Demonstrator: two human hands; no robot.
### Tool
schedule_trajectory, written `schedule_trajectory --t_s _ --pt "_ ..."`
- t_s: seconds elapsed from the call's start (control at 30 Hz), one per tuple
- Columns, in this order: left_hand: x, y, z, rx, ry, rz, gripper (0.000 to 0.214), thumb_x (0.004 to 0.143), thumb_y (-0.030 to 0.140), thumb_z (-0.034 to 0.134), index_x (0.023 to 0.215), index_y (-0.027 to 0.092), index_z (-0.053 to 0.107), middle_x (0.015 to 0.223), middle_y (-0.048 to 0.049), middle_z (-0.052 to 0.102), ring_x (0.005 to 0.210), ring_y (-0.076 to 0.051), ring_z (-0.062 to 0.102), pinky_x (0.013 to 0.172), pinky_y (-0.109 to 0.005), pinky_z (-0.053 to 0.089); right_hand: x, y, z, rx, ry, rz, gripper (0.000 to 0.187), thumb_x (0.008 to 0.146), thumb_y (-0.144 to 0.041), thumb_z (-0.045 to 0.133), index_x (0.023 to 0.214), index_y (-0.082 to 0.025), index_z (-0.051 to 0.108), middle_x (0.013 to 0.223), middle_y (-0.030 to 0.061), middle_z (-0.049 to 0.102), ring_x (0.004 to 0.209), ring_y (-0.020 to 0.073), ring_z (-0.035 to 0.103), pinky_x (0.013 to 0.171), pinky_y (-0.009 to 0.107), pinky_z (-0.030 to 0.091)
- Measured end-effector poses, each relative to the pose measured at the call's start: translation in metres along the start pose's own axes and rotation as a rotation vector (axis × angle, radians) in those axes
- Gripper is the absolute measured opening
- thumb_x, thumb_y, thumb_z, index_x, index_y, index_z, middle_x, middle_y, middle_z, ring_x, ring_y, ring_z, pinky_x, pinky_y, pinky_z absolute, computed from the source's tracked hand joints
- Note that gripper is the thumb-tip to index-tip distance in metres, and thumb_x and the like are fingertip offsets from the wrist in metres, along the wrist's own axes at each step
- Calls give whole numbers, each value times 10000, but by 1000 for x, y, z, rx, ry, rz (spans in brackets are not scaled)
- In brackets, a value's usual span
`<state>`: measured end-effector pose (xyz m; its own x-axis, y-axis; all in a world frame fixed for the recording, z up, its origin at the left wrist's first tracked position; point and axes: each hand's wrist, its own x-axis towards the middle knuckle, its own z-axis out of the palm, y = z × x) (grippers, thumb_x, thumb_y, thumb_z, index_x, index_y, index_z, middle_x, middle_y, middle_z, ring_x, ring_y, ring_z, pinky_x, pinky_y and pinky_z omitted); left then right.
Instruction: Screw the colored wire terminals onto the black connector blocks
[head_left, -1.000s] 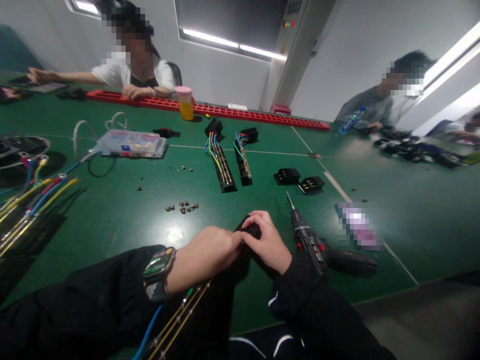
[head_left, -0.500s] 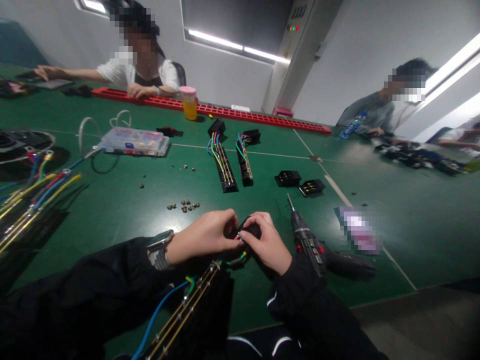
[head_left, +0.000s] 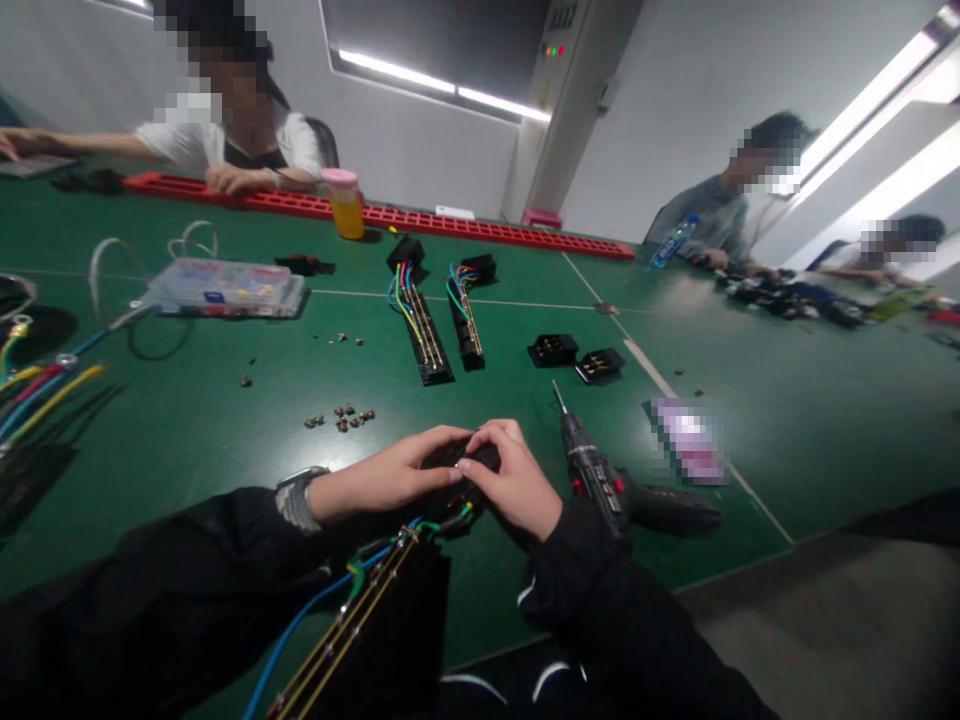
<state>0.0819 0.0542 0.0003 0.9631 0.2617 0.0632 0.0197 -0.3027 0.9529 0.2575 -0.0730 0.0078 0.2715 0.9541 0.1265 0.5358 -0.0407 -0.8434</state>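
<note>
My left hand (head_left: 397,475) and my right hand (head_left: 506,485) meet near the table's front edge, both closed around a small black connector block (head_left: 469,462). Coloured wires (head_left: 420,528) run from the block down to a long black strip with brass rails (head_left: 352,620) that lies toward me. A watch sits on my left wrist. Just right of my right hand lies a black cordless screwdriver (head_left: 600,480), bit pointing away. A small pile of brass screws (head_left: 341,417) lies ahead of my left hand.
Two wired black strips (head_left: 427,340) and two loose black blocks (head_left: 574,357) lie further out on the green table (head_left: 225,420). A clear parts box (head_left: 225,288), a red rail (head_left: 450,220), a yellow bottle (head_left: 345,205) and wire bundles (head_left: 37,390) surround them. Other people sit at the far and right sides.
My hands have turned the block between them, with the left hand rotating so the watch face faces away. The view has shifted to the right, so everything sits further left in the frame.
</note>
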Motion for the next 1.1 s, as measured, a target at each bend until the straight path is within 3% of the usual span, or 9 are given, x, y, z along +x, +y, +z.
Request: schedule_trajectory --t_s 0.37,0.63,1.1 --pt "2 3 12 -37 138 -50 456 940 348 671 1372 214 610 1421 -97 625 1314 -261 577 1171 -438 410 -2 2 -3 9 -34 -25 151 848 -202 739 985 -212 678 1142 64 498 1209 227 522 1104 409 412" --pt "1 4 17 29 182 -35 441 958 375 652 1365 207 618 1363 -97 649 1265 -257 598 1133 -427 439 1 2 -18 39 -159 -33 199 853 -184 695 1050 -213 696 1222 81 483 1311 226 482 1192 421 345" --pt "1 7 20 51 219 -23 406 963 351 641 1343 208 626 1355 -97 654 1248 -249 607 1121 -424 455 2 1 -14 37 -115 -30 164 833 -194 690 996 -203 699 1187 83 502 1272 237 509 1159 437 375"
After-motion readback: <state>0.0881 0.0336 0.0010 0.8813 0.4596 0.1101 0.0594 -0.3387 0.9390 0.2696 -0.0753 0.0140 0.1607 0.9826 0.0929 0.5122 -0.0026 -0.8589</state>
